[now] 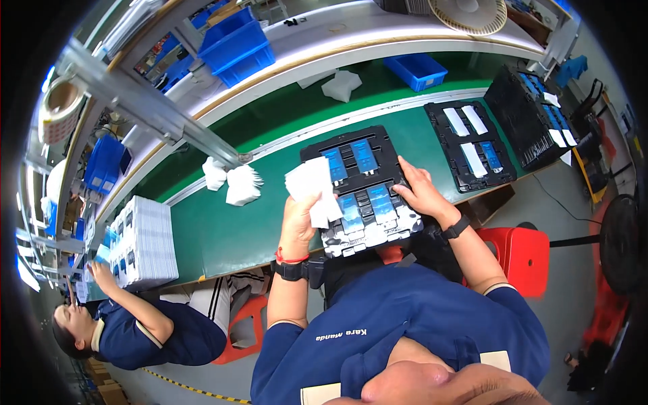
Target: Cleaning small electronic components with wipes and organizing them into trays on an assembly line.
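My left hand [298, 214] is closed on a fanned bundle of thin white sheets [309, 178], which overlaps the left edge of a black plastic tray [359, 183]. The tray lies in front of me at the near edge of the green bench. In its pockets sit several flat rectangular pieces with blue film, one of them the blue piece [363, 156] in the far row; the white sheets partly hide others. My right hand [422, 194] grips the tray's right edge, thumb on top.
A second black tray [483, 145], partly covered by white strips, lies to the right beside a tall black tray stack [516, 125]. White sheet piles [243, 185] rest to the left. A co-worker [158, 324] handles a white tray stack [158, 243]. A red stool [523, 260] stands at right.
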